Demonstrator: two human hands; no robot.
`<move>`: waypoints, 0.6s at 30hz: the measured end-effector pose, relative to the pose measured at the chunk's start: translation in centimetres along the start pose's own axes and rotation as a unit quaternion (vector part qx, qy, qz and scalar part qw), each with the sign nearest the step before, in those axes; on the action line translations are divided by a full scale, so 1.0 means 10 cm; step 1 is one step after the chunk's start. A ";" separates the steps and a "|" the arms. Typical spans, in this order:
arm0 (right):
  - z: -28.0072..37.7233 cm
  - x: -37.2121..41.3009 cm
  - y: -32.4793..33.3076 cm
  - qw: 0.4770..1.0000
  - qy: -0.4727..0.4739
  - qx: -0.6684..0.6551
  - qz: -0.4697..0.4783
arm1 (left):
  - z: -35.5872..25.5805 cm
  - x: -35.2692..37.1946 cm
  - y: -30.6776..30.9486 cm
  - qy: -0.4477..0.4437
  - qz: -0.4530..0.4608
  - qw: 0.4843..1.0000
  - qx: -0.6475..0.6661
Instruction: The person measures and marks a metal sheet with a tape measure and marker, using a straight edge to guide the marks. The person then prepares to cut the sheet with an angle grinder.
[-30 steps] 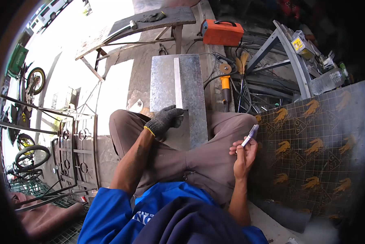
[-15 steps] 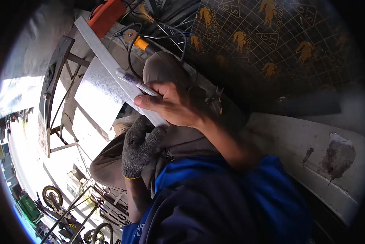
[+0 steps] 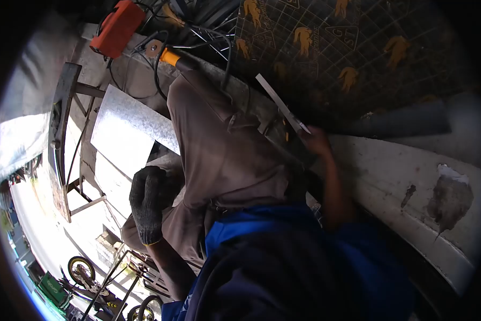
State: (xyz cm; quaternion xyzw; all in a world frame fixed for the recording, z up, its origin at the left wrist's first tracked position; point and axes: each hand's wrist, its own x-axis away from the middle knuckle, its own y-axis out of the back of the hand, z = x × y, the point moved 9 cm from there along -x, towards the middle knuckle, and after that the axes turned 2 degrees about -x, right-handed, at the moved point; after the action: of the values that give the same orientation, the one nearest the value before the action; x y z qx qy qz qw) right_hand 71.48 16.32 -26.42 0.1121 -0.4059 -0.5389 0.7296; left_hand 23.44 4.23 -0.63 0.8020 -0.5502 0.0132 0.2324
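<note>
Beside the thigh (image 3: 224, 144), right hand (image 3: 316, 142) grips metal strip (image 3: 278, 101).

Small metal-fabrication workshop, open at the left to a sunlit street with parked motorcycles (image 3: 80, 267). Far side: orange welding set (image 3: 117, 28) with trailing cables (image 3: 157, 75), yellow-handled angle grinder (image 3: 168, 55), a tangle of steel rods (image 3: 208, 29) and a dark sheet printed with gold crocodile marks (image 3: 326, 43); left: steel-framed workbench (image 3: 58, 117) and a scrollwork gate frame (image 3: 125, 267) on bare concrete. Near middle: galvanised sheet (image 3: 128, 128) lying on the floor, flat metal strip (image 3: 280, 104) at the right above a rough, patched concrete ledge (image 3: 411, 182).
</note>
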 end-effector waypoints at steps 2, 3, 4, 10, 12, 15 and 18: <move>-0.35 0.08 -0.26 0.999 -0.008 0.054 0.004 | 0.07 0.01 0.02 0.002 0.002 1.000 0.021; -0.53 0.20 -0.34 0.994 -0.075 0.073 0.000 | 0.12 0.01 0.03 0.003 0.000 0.999 0.043; -0.71 0.36 -0.42 0.985 -0.142 0.093 -0.004 | 0.17 0.00 0.03 0.005 0.002 0.999 0.044; -1.35 1.00 -0.96 0.963 0.147 0.198 -0.105 | 0.15 -0.03 -0.05 0.051 -0.008 0.995 0.086; -2.03 0.86 -1.28 0.996 -0.020 0.070 -0.058 | 0.21 -0.05 -0.08 0.031 0.013 0.993 0.111; -2.49 0.96 -1.52 0.952 -0.289 -0.091 -0.049 | 0.24 -0.05 -0.11 0.036 0.023 0.993 0.114; -2.22 0.97 -1.47 0.953 -0.287 -0.092 -0.032 | 0.21 -0.02 -0.05 0.032 0.014 0.997 0.072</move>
State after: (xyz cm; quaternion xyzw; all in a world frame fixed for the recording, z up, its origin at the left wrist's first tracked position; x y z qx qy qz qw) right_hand 78.01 -4.08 -44.99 -0.1016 -0.5428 -0.6065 0.5720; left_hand 23.31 3.71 -2.69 0.8083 -0.5509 0.0813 0.1911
